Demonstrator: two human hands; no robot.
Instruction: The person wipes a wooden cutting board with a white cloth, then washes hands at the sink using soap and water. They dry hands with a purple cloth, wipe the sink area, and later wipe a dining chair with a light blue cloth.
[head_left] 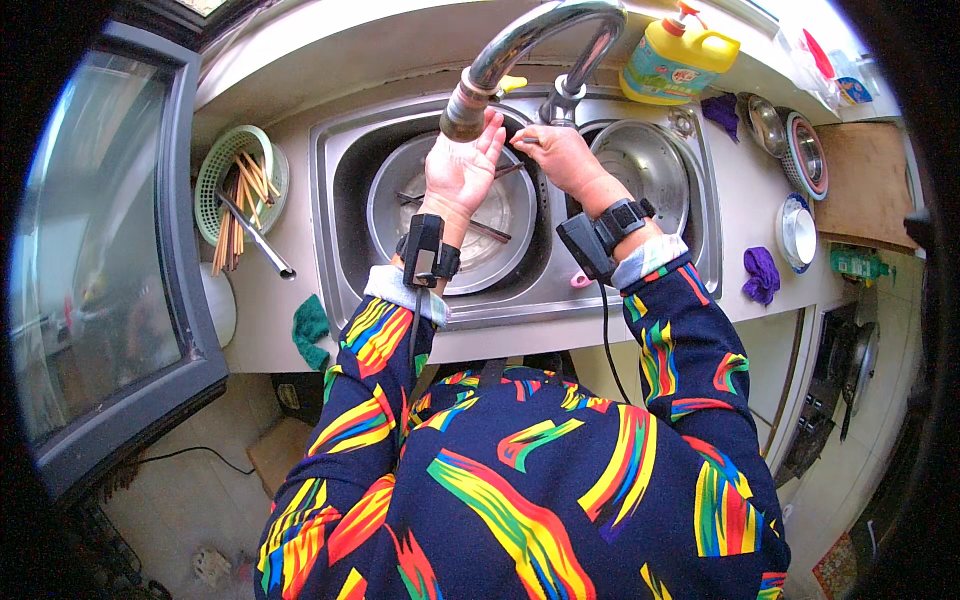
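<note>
My left hand (462, 165) is stretched flat just under the mouth of the curved metal tap (470, 100), fingers extended and holding nothing that I can see. Beside it, over the divider between the two sinks, my right hand (560, 155) is pinched on dark chopsticks (507, 170) whose ends point toward the left hand. Below both hands a round metal basin (390, 200) sits in the left sink, with more chopsticks (488, 230) lying in it. Both wrists carry black strapped devices.
A second metal basin (645, 165) fills the right sink. A green basket (215, 170) of chopsticks and a metal utensil is on the left counter, with a green cloth (310, 325) near the front edge. A yellow soap bottle (675, 60), stacked bowls (805, 150), a purple cloth (762, 275) and a wooden board (865, 185) are on the right.
</note>
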